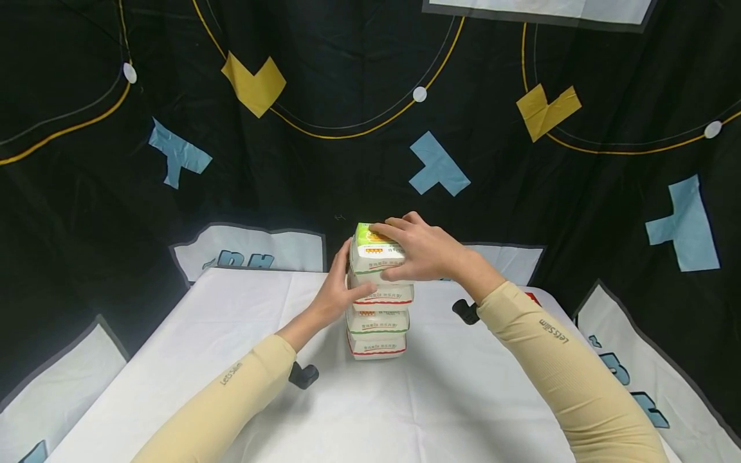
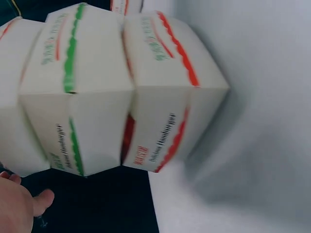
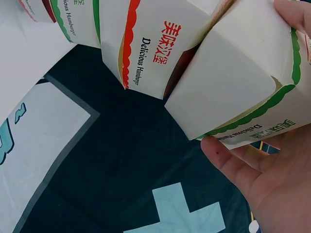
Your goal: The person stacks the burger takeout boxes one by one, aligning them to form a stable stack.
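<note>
Four burger boxes [image 1: 379,326] stand in one uneven stack near the middle of a table with a white cloth [image 1: 202,321]. The right hand [image 1: 428,247] grips the top box [image 1: 370,263], fingers over its top and thumb on its front, hiding part of it. The left hand [image 1: 332,292] rests against the stack's left side, fingers stretched upward and thumb reaching across the front. A small black piece [image 1: 303,376] sits by the left wrist, a similar one by the right. Past the right sleeve [image 1: 538,360], which partly covers it, lies something red [image 1: 531,298]. Behind hangs a black curtain [image 1: 347,180] with blue patches [image 1: 440,167], yellow patches [image 1: 257,83] and looping yellow cord [image 1: 332,137]; lettered white panels [image 1: 301,247] edge the table.
</note>
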The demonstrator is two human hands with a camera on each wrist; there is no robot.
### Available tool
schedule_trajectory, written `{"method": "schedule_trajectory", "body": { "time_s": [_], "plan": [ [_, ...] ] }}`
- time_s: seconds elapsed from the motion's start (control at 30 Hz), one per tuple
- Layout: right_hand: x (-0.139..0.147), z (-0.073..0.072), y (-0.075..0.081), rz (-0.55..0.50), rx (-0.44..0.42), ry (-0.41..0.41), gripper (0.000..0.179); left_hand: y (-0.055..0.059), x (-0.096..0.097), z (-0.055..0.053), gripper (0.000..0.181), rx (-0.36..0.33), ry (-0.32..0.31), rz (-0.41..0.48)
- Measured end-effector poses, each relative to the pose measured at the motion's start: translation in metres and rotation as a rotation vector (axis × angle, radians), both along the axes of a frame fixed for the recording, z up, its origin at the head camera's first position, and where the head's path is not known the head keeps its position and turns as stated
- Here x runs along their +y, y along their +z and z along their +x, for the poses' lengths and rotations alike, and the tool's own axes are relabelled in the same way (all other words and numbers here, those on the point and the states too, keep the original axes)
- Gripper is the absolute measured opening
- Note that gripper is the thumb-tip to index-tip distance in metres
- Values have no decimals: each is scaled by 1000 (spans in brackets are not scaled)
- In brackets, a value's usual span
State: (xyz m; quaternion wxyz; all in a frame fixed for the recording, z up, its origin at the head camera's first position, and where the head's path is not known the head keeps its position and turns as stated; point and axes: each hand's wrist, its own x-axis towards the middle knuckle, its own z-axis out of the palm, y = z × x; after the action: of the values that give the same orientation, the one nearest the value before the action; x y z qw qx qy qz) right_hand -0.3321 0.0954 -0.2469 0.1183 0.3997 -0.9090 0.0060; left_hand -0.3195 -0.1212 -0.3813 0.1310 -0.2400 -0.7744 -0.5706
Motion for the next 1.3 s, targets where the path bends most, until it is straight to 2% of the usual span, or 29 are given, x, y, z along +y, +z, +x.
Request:
{"method": "schedule_trajectory", "body": {
  "time_s": [0.2, 0.5, 1.03, 1.3],
  "plan": [
    [0, 1, 1, 7, 8, -4, 83, 10, 0, -2, 105, -4, 32, 12],
    [0, 1, 0, 6, 0, -3, 81, 16, 0, -5, 96, 12, 2, 36],
    [1, 2, 0, 19, -3, -32, 83, 19, 1, -3, 92, -1, 31, 11],
    [7, 2, 0, 3, -21, -18, 86, 20, 2, -3, 91, 2, 34, -5]
  ]
}}
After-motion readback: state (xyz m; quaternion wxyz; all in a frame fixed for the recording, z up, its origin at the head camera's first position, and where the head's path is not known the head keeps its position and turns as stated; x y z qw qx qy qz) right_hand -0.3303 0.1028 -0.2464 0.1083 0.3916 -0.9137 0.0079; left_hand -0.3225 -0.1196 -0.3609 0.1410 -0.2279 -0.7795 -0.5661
